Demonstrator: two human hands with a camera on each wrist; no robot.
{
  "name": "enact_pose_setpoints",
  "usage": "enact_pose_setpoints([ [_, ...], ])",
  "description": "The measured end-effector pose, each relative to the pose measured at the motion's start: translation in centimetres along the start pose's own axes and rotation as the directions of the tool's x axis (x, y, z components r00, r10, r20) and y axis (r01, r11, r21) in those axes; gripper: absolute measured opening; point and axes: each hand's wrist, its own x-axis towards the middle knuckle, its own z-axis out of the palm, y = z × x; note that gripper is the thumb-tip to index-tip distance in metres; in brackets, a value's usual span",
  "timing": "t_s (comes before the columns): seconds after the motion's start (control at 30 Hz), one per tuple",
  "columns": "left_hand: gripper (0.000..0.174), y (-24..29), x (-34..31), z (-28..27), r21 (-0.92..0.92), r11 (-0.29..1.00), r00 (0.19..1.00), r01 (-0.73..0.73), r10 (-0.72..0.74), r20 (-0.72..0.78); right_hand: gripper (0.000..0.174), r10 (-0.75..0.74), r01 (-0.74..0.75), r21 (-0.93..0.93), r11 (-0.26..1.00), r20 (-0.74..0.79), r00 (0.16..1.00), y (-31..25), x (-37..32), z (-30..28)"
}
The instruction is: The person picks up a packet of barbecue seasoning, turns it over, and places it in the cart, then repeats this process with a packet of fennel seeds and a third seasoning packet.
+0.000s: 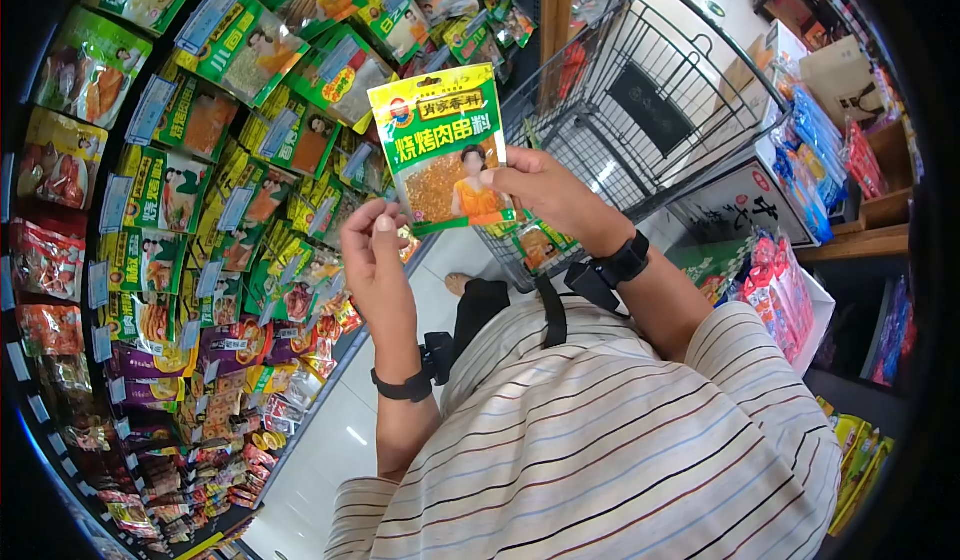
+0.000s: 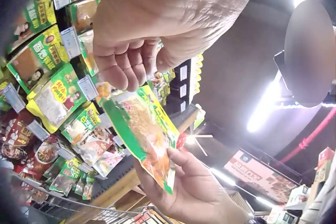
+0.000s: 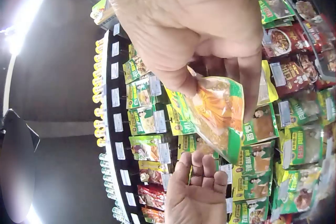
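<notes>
Probably light and floppy, the seasoning packet (image 1: 430, 178) looks slick, its grains likely to shift when it bends; the flat sealed edge seems the surest hold. It is in mid-air beside the display of packets (image 1: 245, 52), one side pinched between thumb and fingers of the right hand (image 1: 548, 188). The left hand (image 1: 378, 265) curls loosely just beside it; whether it touches, I cannot tell. A trolley (image 1: 640, 105) stands near, on pale floor (image 1: 428, 305).

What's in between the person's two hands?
In the head view, a barbecue skewer seasoning packet lies between them: the right hand pinches one edge, and the left hand is beside its lower corner.
</notes>
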Motion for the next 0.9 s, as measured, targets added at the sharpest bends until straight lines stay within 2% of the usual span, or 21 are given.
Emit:
enact_pose_setpoints([
  [0.2, 0.025, -0.6, -0.8, 1.8, 0.070, 0.997, 0.989, -0.045, 0.034, 0.146, 0.032, -0.035, 0.032, -0.088, 0.996, -0.025, 0.999, -0.1, -0.1, -0.3],
  [0.33, 0.026, -0.9, -0.9, 2.3, 0.164, 0.980, 0.973, -0.108, 0.071, 0.218, 0.033, -0.055, 0.057, -0.104, 0.993, 0.016, 0.998, -3.1, -1.3, 1.3],
  [0.5, 0.024, -1.3, -0.7, 2.8, 0.163, 0.976, 0.976, -0.148, 0.117, 0.184, 0.034, -0.074, 0.074, -0.001, 0.997, 0.049, 0.996, -2.4, -1.0, 1.3],
  [0.8, 0.028, -1.2, -0.3, 3.2, 0.209, 0.967, 0.974, -0.147, 0.105, 0.200, 0.039, -0.085, 0.084, 0.018, 0.996, 0.091, 0.992, -1.9, -0.5, 1.0],
  [0.9, 0.033, -0.7, -0.2, 3.6, 0.217, 0.968, 0.972, -0.126, 0.076, 0.223, 0.041, -0.052, 0.053, -0.001, 0.999, 0.152, 0.987, -2.6, -0.7, 0.8],
])
